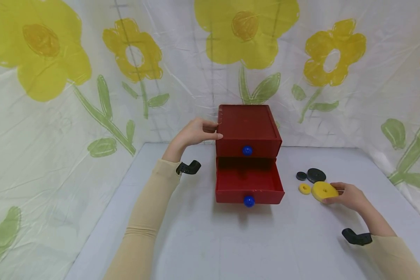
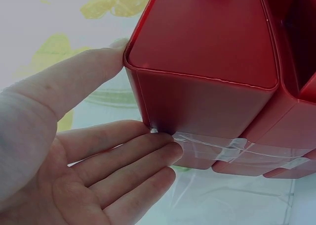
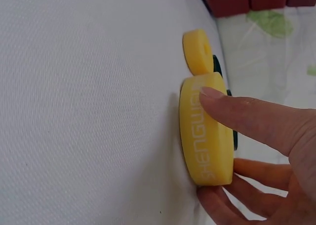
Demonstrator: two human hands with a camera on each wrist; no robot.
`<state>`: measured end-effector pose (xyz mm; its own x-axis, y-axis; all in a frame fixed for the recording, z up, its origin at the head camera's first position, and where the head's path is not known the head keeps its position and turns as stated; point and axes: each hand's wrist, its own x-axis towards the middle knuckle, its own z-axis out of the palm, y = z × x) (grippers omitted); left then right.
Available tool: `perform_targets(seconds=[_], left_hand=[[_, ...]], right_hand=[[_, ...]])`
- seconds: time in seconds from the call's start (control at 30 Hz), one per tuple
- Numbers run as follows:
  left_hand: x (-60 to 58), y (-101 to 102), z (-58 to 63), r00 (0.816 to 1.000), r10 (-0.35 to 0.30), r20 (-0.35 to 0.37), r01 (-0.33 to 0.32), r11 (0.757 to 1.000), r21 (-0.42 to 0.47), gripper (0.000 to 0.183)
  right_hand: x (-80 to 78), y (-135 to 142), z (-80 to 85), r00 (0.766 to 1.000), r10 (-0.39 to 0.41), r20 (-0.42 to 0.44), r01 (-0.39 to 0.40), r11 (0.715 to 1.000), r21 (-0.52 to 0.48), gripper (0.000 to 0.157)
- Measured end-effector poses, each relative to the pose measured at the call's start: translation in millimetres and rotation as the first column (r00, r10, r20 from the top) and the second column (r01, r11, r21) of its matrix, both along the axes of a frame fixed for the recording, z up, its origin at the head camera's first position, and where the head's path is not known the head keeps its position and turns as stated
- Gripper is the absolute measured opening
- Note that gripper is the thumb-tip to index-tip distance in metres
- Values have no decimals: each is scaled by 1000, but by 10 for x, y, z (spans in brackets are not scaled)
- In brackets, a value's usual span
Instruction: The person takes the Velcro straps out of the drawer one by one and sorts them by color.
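Observation:
My left hand (image 1: 196, 131) rests at the upper left corner of a red two-drawer cabinet (image 1: 245, 122). In the left wrist view, the thumb (image 2: 94, 71) touches the cabinet's top corner while the straight fingers (image 2: 133, 170) lie along its side. My right hand (image 1: 350, 196) grips a large yellow disc (image 1: 324, 191) with a small centre hole, its thumb on the rim and the fingers round the far side. Pale lettering runs along that rim in the right wrist view. Beside it lies a small yellow ring (image 1: 304, 189).
The cabinet's lower drawer (image 1: 246, 182) is pulled out, with nothing seen inside; its upper drawer (image 1: 231, 149) is closed. Both have blue knobs. A large black disc (image 1: 316, 175) and a small black disc (image 1: 301, 176) lie behind the yellow pieces. A flowered curtain (image 1: 182, 77) hangs behind the table.

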<state>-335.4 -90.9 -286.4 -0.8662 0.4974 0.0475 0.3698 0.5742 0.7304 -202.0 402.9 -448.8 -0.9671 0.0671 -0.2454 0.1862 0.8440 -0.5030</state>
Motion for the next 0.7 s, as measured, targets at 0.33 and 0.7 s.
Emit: perform_targets(seconds=[0.33,0.7], left_hand=[[2,-1,-11,1000,-3,1,3,1000,8,63],[-2,-6,-14,1000,-2,6,2,1000,10,63]], right_hand=[[10,-12,56,1000,10,6,-10,1000,23,100],[124,-176,270,993,7,-116,-2,999,44,90]])
